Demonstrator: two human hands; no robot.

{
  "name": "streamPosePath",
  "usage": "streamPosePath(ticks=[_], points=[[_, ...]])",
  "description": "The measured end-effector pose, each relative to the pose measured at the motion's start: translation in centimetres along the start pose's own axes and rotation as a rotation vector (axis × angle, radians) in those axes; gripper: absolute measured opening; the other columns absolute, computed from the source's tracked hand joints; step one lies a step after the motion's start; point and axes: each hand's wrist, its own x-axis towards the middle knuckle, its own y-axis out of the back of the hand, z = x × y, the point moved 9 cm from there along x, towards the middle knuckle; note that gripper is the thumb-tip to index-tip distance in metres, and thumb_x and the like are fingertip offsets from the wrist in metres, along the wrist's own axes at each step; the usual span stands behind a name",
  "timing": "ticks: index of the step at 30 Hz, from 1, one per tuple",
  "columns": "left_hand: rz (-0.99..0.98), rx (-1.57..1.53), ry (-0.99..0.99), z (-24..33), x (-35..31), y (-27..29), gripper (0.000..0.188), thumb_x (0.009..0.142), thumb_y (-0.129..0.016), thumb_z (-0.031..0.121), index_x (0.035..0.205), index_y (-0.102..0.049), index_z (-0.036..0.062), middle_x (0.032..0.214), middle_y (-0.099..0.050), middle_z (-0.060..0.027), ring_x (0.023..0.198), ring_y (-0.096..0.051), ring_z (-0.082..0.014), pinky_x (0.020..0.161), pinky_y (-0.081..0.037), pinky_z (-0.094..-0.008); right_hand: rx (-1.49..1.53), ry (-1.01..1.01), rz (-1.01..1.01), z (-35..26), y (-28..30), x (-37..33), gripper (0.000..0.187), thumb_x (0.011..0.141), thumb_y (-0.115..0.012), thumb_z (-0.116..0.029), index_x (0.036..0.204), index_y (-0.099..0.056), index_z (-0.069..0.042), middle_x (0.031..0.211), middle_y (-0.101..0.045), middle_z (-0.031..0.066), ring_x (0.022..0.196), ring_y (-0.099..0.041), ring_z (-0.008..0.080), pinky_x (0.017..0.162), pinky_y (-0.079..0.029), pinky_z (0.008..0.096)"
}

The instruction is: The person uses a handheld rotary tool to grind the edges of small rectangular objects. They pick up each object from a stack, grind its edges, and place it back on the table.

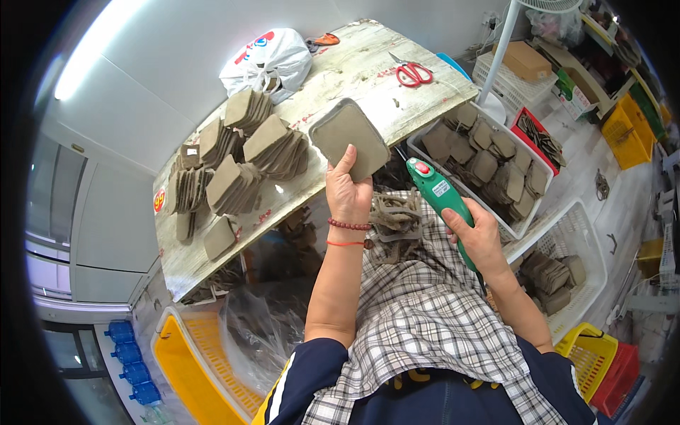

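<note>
Head view: L hand (pixel 350 195) grips a tan rounded-square piece (pixel 347 134) by its near edge, thumb on the face, other fingers mostly hidden behind; piece is held up tilted, above the table's near right part. R hand (pixel 478 230) is closed round a green handheld tool (pixel 443 191) w/ red button & white label, its tip pointing far-left, just beside the piece's right edge; can't tell if they touch. Table (pixel 347 64) at far L bears several stacks of similar pieces (pixel 273 145) on its L part, plus a single piece (pixel 219 239) near its near edge. White plastic bag (pixel 269 64) sits at table's far side, red-handled scissors (pixel 412 73) to the far R. Greyish strips (pixel 393 212) lie on the checked apron (pixel 432 304), btwn the forearms. On the R, a white crate holds more pieces (pixel 485 166), w/ a red tray of dark strips (pixel 542 139) just beyond. Yellow crate (pixel 195 375) stands near L.
</note>
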Motion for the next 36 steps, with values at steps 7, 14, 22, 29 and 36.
streamPosePath(ticks=[7,14,22,29,36], points=[[0.001,-0.154,0.061,-2.3,-0.3,-0.5,0.036,0.088,-0.062,-0.001,0.121,-0.052,0.0064,0.114,-0.061,-0.0058,0.105,-0.059,-0.0220,0.095,-0.050,-0.0394,0.033,0.001,-0.006,-0.4,0.0,-1.0,0.039,0.088,-0.068,-0.033,0.107,-0.063,0.000,0.072,-0.059,-0.0008,0.058,-0.050,0.0046,0.054,-0.043,0.0210],[-0.045,-0.065,0.114,-3.6,-1.7,-0.9,0.035,0.089,-0.061,-0.001,0.122,-0.052,0.0059,0.116,-0.060,-0.0062,0.106,-0.059,-0.0223,0.094,-0.050,-0.0393,0.072,0.019,0.013,-1.2,0.4,-1.1,0.039,0.089,-0.068,-0.034,0.104,-0.062,0.001,0.072,-0.058,-0.0011,0.060,-0.050,0.0045,0.055,-0.043,0.0211],[-0.125,0.012,0.208,-5.0,-4.1,-1.6,0.035,0.090,-0.060,0.001,0.123,-0.051,0.0048,0.115,-0.061,-0.0078,0.107,-0.060,-0.0232,0.095,-0.049,-0.0409,0.067,0.040,0.043,-2.1,1.2,-0.7,0.038,0.088,-0.068,-0.034,0.101,-0.063,0.001,0.070,-0.057,-0.0012,0.059,-0.049,0.0046,0.054,-0.043,0.0214],[-0.137,0.085,0.309,-5.8,-5.9,-1.1,0.035,0.090,-0.058,0.000,0.124,-0.050,0.0027,0.117,-0.061,-0.0093,0.108,-0.060,-0.0228,0.094,-0.050,-0.0404,0.063,0.024,0.028,-2.5,2.0,-0.2,0.038,0.089,-0.068,-0.033,0.104,-0.062,0.001,0.071,-0.057,-0.0011,0.060,-0.050,0.0046,0.054,-0.043,0.0210],[-0.329,0.234,0.385,-4.0,-5.5,-1.4,0.032,0.087,-0.059,-0.004,0.119,-0.055,-0.0013,0.112,-0.064,-0.0117,0.099,-0.065,-0.0227,0.086,-0.055,-0.0380,0.062,-0.019,-0.077,-2.8,3.6,-0.5,0.038,0.089,-0.068,-0.030,0.109,-0.061,0.002,0.073,-0.058,0.0003,0.061,-0.052,0.0046,0.056,-0.045,0.0219]])
